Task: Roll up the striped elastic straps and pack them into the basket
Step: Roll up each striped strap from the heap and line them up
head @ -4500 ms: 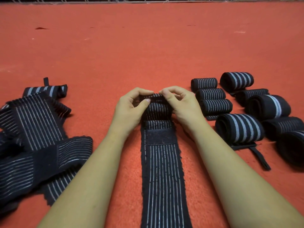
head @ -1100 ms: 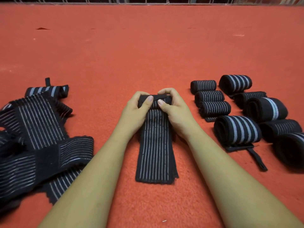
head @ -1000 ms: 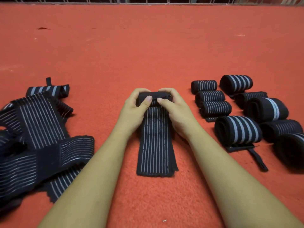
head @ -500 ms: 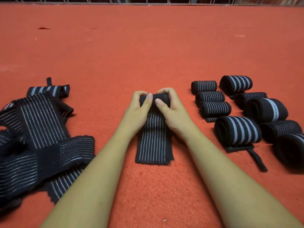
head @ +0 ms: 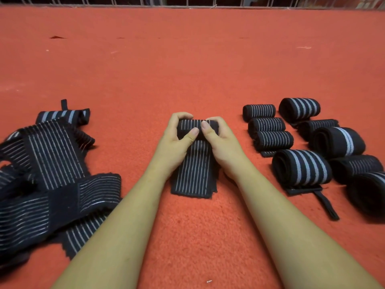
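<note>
A black elastic strap with thin white stripes (head: 193, 172) lies flat on the red carpet in front of me, its far end wound into a thick roll (head: 195, 125). My left hand (head: 177, 142) and my right hand (head: 223, 142) both grip that roll, thumbs pressed on its near side. A short flat tail reaches back between my wrists. Several finished rolls (head: 268, 140) sit in a cluster to the right, some with broad white stripes (head: 302, 170). No basket is in view.
A loose heap of unrolled striped straps (head: 48, 174) covers the carpet at the left. A white wire grid (head: 187, 1) runs along the far edge of the carpet. One roll on the right trails a thin black tab (head: 326, 207).
The roll has grown thicker under my hands, and the flat tail has shortened, its near end drawn up toward the roll.
</note>
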`<action>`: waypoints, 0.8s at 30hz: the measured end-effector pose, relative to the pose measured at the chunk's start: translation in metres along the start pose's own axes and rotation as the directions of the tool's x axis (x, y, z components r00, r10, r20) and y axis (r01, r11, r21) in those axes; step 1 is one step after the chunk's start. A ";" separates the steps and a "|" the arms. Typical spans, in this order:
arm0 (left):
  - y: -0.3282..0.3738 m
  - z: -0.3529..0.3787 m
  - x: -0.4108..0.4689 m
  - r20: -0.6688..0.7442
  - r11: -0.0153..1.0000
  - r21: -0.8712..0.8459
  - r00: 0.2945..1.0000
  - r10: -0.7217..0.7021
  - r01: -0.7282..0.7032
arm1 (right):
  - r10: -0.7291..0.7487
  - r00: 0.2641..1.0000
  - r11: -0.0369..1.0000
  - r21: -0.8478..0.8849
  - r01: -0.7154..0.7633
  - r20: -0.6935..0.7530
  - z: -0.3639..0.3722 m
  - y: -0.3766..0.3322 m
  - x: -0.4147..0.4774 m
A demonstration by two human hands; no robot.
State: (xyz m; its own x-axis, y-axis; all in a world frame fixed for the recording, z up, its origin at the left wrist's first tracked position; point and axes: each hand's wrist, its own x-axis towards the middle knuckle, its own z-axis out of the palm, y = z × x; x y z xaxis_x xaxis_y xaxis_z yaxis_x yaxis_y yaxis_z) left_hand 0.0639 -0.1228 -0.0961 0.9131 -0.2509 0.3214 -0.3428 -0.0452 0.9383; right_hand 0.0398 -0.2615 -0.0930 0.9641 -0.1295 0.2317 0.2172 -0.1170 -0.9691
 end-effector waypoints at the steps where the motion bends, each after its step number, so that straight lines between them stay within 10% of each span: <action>1: 0.001 0.001 0.000 -0.023 0.999 0.027 0.999 -0.028 0.029 | -0.036 0.999 0.999 0.002 0.036 0.008 0.000 0.000 0.000; 24: 0.001 0.004 0.004 -0.005 0.938 -0.285 0.978 -0.207 0.197 | -0.073 0.997 0.996 0.049 0.072 0.010 -0.006 -0.001 0.005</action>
State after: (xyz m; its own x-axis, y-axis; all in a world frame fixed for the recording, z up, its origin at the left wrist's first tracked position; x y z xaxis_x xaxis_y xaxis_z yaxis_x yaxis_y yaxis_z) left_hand 0.0660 -0.1281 -0.0945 0.9654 -0.2310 0.1213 -0.0790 0.1842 0.9797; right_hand 0.0435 -0.2683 -0.0907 0.9473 -0.1104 0.3006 0.2933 -0.0773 -0.9529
